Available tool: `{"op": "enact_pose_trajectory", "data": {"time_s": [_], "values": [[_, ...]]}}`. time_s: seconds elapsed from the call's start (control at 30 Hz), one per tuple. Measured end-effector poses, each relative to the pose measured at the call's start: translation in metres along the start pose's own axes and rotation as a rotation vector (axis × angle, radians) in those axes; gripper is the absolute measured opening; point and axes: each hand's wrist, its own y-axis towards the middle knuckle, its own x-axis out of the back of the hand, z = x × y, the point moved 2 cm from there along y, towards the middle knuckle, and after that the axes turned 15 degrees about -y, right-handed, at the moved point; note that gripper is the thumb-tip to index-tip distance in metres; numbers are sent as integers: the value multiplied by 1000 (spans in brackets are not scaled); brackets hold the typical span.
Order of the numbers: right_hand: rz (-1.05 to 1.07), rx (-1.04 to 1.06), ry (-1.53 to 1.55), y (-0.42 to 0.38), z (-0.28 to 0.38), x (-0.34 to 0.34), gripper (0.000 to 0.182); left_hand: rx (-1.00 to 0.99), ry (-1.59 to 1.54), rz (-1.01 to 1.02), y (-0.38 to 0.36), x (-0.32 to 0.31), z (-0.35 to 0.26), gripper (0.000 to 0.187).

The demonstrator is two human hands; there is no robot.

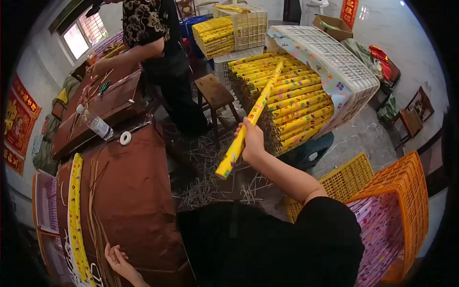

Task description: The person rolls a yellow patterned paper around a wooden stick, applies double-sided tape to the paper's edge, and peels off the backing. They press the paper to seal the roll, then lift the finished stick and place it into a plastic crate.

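Note:
My right hand (253, 139) is closed around a yellow patterned roll (258, 106), a long thin tube printed with small colourful figures. It slants in front of a large stack of similar yellow rolls (299, 112) lying in a white plastic crate (344, 55). My left hand (119, 263) hovers low over the brown-covered table (138, 191), fingers slightly apart and nothing visible in them. Beside it run thin brown strips (93, 205). Left of those, a flat yellow patterned strip (75, 215) lies along the table edge.
A water bottle (94, 123) and a white tape roll (125, 138) lie on the table. Another person (162, 62) stands at the far table, near scissors (104, 87). A wooden stool (214, 91), paper shreds (203, 165) and an orange basket (413, 205) with purple rolls stand around.

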Motion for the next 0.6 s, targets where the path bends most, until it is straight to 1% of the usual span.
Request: {"op": "enact_pose_trajectory", "data": {"time_s": [0.03, 0.07, 0.1, 0.13, 0.17, 0.23, 0.3, 0.33, 0.37, 0.4, 0.43, 0.47, 0.5, 0.53, 0.57, 0.6], "values": [[10, 27, 71, 16, 5, -7, 18, -4, -7, 3, -2, -6, -6, 33], [16, 95, 70, 44, 8, -13, 19, 35, 9, -42, -8, -13, -15, 31], [-46, 109, 113, 71, 13, -23, 20, 74, 30, -85, -11, -17, -22, 30], [-80, 122, 177, 101, 19, -32, 21, 72, 30, -82, -11, -21, -27, 30], [-171, 61, 132, 135, 26, -39, 31, 82, 33, -68, -12, -25, -32, 29], [-441, 35, 0, 195, 39, -51, 49, 104, 39, -49, -13, -33, -41, 28], [-470, 50, -152, 254, 49, -45, 60, 126, 42, -53, -13, -40, -49, 28], [-544, 85, -271, 285, 51, -35, 59, 139, 46, -61, -14, -42, -52, 27], [-487, 106, -389, 317, 60, -24, 52, 154, 50, -73, -15, -44, -55, 27], [-118, 142, -167, 374, 54, -8, 45, 172, 60, -87, -16, -44, -56, 27], [-98, -86, -301, 410, 61, 12, 37, 194, 71, -104, -19, -44, -57, 26], [-99, -170, -409, 497, 47, 29, 32, 222, 81, -122, -24, -44, -55, 26], [-156, -47, -402, 467, 70, 32, 29, 254, 92, -139, -30, -45, -53, 26], [-330, -99, -406, 393, 108, 19, 27, 273, 101, -166, -25, -34, -38, 26], [-394, -18, -393, 434, 111, 46, 28, 221, 87, -84, -13, -16, -11, 25], [-418, 62, -584, 487, 117, 78, 52, 173, 71, -12, -7, -3, 9, 25]]}}
